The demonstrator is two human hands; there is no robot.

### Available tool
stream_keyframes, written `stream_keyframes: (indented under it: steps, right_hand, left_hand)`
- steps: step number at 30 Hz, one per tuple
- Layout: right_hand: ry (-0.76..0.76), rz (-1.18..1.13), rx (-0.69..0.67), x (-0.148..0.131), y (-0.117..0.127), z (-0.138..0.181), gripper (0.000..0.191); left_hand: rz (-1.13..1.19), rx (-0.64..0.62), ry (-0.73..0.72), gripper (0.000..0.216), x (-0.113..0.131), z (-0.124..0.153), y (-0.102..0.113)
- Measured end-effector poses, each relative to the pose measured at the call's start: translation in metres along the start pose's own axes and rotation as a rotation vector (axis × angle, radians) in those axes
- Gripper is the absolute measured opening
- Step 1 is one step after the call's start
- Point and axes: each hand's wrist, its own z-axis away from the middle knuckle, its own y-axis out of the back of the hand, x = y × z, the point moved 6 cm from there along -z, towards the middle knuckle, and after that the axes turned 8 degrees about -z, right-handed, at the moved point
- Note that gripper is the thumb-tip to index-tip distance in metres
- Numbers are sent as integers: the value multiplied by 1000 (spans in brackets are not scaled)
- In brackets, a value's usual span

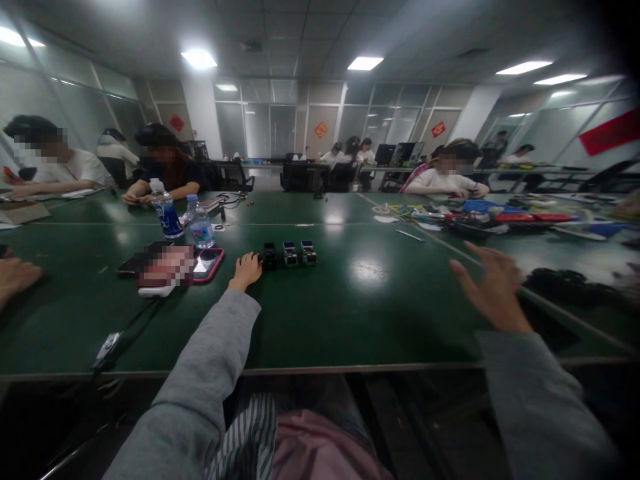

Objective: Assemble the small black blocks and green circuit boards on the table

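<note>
Three small box-like devices stand in a row on the green table (pixel 320 320). The leftmost is a small black device (pixel 270 255); the middle device (pixel 291 254) and the right device (pixel 309 253) have bluish tops and paler fronts. My left hand (pixel 247 270) rests at the left side of the black one, fingers bent and closed against its edge; the fingertips are partly hidden. Over on the right, my right hand (pixel 493 283) is held above the table with fingers spread, holding nothing and slightly blurred.
Left of my hand lie a phone with a pink case (pixel 207 265), a pixelated item, and a cable (pixel 107 347). Two bottles (pixel 167 212) (pixel 200 227) stand behind. Another person's hand (pixel 17 277) rests at far left. Cables and tools (pixel 480 217) clutter the right; coworkers sit opposite.
</note>
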Motion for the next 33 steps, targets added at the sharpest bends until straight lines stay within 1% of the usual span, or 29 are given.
stream_keyframes:
  steps: [1, 2, 4, 6, 7, 9, 11, 13, 18, 22, 26, 30, 32, 33]
  right_hand:
    - [58, -188, -101, -35, -24, -10, 60]
    - [78, -348, -199, -69, -50, -16, 55]
    - [104, -533, -335, -135, -102, -18, 48]
    - [161, -548, -441, -191, -154, -7, 41]
    - [170, -529, -456, -211, -177, 2, 38]
    - [167, -486, -479, -234, -215, 20, 36]
    - [164, -453, -505, -241, -239, 35, 38]
    - [164, -439, -522, -238, -251, 42, 36]
    - [120, -501, -481, -222, -250, 37, 24]
    - [27, -611, -412, -214, -252, 33, 28]
    - [-94, -691, -353, -199, -263, 31, 31]
    - [-233, -754, -365, -183, -277, 30, 28]
    - [-260, -766, -378, -179, -280, 29, 27]
    - [-249, -749, -376, -179, -279, 28, 27]
  left_hand:
    - [-1, 3, -1, 45, 0, 0, 0]
    - [-4, 8, -1, 45, 0, -1, 0]
    - [-13, 17, 0, 46, 0, -1, 0]
    - [-20, 12, 1, 46, 0, 0, 1]
    - [-21, 5, -2, 46, 0, 0, 1]
    - [-19, -9, -7, 46, 0, -1, 1]
    - [-19, -20, -7, 47, -1, -1, 0]
    - [-18, -21, -5, 47, -2, -1, 0]
    - [-16, -15, -13, 46, -1, -1, 1]
    - [-20, -29, -7, 46, 1, -2, 1]
    - [-21, -29, -10, 47, 1, -3, 0]
    - [-17, -18, -19, 48, 1, -3, -2]
    - [-18, -11, -11, 47, 0, -4, -3]
    - [-18, -7, -7, 47, 0, -4, -4]
